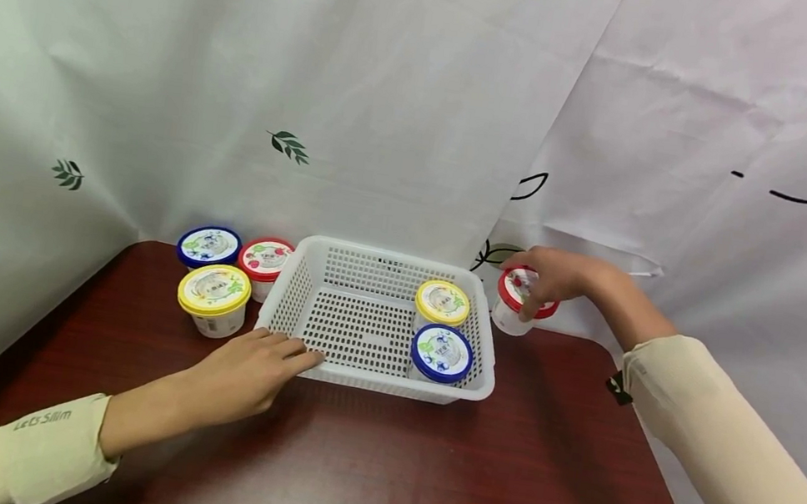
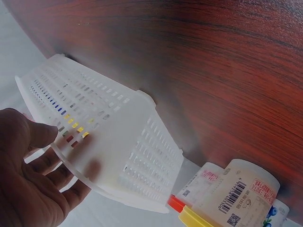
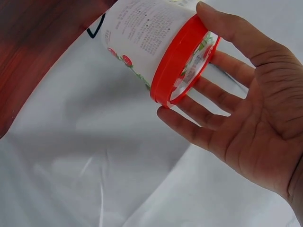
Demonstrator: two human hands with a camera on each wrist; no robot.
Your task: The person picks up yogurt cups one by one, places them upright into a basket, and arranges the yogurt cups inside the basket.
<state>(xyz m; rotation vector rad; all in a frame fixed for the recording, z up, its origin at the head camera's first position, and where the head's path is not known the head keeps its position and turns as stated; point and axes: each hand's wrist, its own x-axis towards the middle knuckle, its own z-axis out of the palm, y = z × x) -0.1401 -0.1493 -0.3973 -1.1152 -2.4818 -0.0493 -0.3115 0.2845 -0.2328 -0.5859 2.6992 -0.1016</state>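
A white perforated plastic basket sits on the table. My left hand holds its front rim near the left corner; in the left wrist view the thumb lies outside the wall and the fingers curl over the rim. Inside the basket's right end stand a yellow-lidded tub and, in front of it, a blue-lidded tub. Just right of the basket, my right hand grips a red-lidded tub by its lid. In the right wrist view, thumb and fingers span the red lid.
Left of the basket stand a blue-lidded tub, a red-lidded tub and a yellow-lidded tub, close together. A white printed cloth hangs behind the dark red wooden table.
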